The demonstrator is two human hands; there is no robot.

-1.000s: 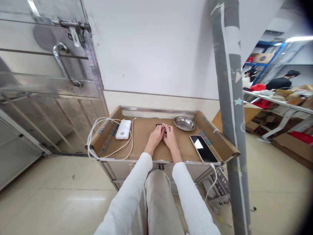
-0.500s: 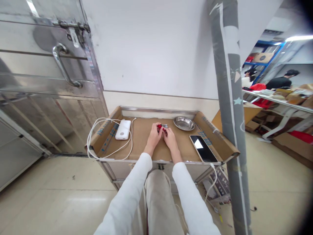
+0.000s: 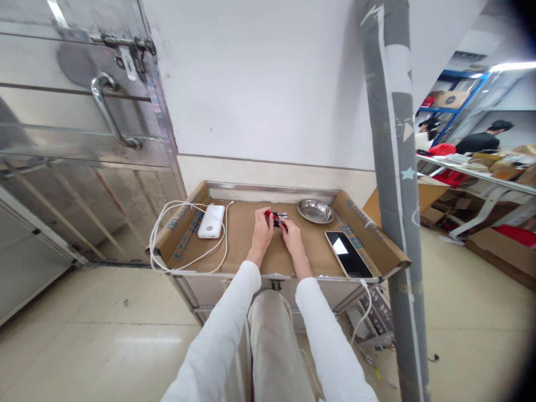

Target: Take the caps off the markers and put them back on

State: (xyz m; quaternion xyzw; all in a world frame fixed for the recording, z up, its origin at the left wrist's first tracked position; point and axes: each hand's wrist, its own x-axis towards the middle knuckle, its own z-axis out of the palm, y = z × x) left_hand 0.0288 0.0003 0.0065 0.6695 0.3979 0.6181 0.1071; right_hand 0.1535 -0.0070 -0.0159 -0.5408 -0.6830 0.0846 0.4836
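Observation:
My left hand (image 3: 262,230) is closed, its fingertips pinching a small red piece (image 3: 267,213) whose kind I cannot make out. Close beside it, my right hand (image 3: 291,235) is closed on a slim dark piece (image 3: 282,221) with some red at its end. The two hands are a little apart, low over the brown cardboard (image 3: 243,245) lining the cart top. Just beyond the fingers lie small black-and-silver parts (image 3: 281,215), partly covered by the hands.
A white power bank (image 3: 210,221) with a looped white cable (image 3: 226,240) lies left. To the right are a round metal dish (image 3: 315,211) and a phone (image 3: 348,254). A grey wrapped pipe (image 3: 393,167) stands beside the cart. Two people sit in the right background.
My hands have moved slightly apart, the left one a little to the left with the red piece. More of the black-and-silver parts shows between and beyond the fingers.

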